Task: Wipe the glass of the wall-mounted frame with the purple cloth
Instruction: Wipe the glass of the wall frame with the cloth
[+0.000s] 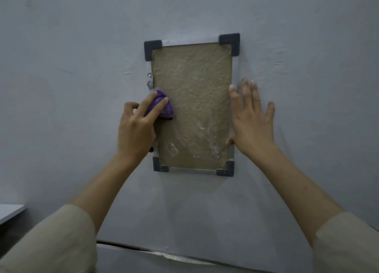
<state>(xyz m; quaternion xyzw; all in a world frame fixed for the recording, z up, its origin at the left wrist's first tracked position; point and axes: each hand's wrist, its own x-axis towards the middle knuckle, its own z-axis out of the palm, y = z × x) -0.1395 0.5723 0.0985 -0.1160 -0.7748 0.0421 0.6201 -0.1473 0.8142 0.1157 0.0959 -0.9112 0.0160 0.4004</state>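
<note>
Beige loose sleeves [47, 246] fill the bottom corners, both bare forearms reaching up to the grey painted wall [82, 88]. On that wall hangs the rectangular wall-mounted frame [229, 44] with dark grey corner caps and thin silvery edges; behind its glass [192, 84] sits a rough tan, cork-like backing. A small metal hanger with a screw [150, 80] shows at the left edge.

At that left edge, the left hand [135, 129] presses the bunched purple cloth [164, 106] onto the glass around mid-height. Two fingers [155, 110] lie straight over the wad while the others curl back, holding it. The right hand [252, 125] lies flat and spread against the frame's right edge and the wall beside it, gripping nothing, with the thumb seemingly hooked onto the rim.

White streaks [205, 139] smear the lower half of the glass, so most of the wiping appears yet to come.

Risks, as I judge them: a hard sideways stroke could swing or unhook the frame from its single side hanger if the bracing hand eases off. The small wad may slip out from under the two fingers. A damp cloth could simply spread the residue instead of lifting it.
</note>
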